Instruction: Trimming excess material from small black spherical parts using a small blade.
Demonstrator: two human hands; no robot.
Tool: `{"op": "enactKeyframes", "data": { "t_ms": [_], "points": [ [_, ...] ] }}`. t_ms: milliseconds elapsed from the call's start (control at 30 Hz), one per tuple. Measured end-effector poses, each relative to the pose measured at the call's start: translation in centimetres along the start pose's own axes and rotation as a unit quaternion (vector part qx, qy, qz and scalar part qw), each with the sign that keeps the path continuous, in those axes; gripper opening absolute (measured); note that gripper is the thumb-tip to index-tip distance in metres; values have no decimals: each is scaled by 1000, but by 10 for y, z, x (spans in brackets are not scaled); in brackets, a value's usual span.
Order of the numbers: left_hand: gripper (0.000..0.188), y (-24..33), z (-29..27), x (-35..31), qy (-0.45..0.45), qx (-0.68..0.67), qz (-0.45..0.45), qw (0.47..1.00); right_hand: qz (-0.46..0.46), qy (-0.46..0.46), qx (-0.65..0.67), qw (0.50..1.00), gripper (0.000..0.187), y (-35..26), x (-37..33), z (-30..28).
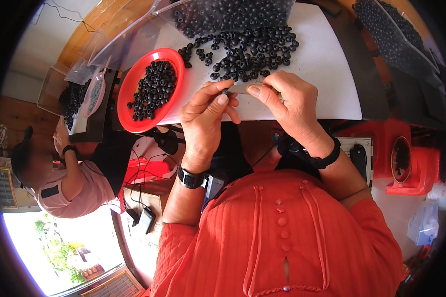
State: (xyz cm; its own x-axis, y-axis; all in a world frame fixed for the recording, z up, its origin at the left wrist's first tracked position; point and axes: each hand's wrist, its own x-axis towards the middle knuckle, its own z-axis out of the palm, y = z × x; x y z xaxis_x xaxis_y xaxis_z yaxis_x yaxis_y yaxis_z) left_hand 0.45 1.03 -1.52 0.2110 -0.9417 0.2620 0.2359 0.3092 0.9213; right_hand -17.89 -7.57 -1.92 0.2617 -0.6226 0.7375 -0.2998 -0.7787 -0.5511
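Observation:
My left hand point(203, 119) pinches a small black piece point(226, 92) between thumb and fingertips; it is mostly covered, and appears to be like the round pieces nearby. In my right hand point(295, 101) a thin, flat, blade-like tool point(240, 89) is gripped between thumb and bent fingers. Its tip reaches the piece in my left hand. Just beyond both hands, a loose pile of round black bead-like pieces with holes point(255, 52) spreads over the white table surface point(327, 64). Left of my left hand stands a red plate point(125, 101) holding more of these pieces point(156, 86).
A clear plastic bin point(183, 24) full of black pieces stands at the far side. Another filled bin point(396, 29) is at the far right. At left, a co-worker point(72, 183) sits by another table with a pink dish point(93, 95). Red stools point(406, 171) stand at right.

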Motion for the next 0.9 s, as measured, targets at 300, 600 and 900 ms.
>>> {"op": "enactKeyframes", "data": {
  "t_ms": [300,600,900],
  "points": [
    [28,-5,-4,0,-11,55,24,998,0,5,1,1000,25,1,0,1],
    [30,-5,-1,-1,-6,71,39,997,-21,10,-17,1000,26,1,0,2],
    [30,-6,-4,0,-28,81,57,995,-21,4,-18,1000,27,2,0,2]
  ]
}}
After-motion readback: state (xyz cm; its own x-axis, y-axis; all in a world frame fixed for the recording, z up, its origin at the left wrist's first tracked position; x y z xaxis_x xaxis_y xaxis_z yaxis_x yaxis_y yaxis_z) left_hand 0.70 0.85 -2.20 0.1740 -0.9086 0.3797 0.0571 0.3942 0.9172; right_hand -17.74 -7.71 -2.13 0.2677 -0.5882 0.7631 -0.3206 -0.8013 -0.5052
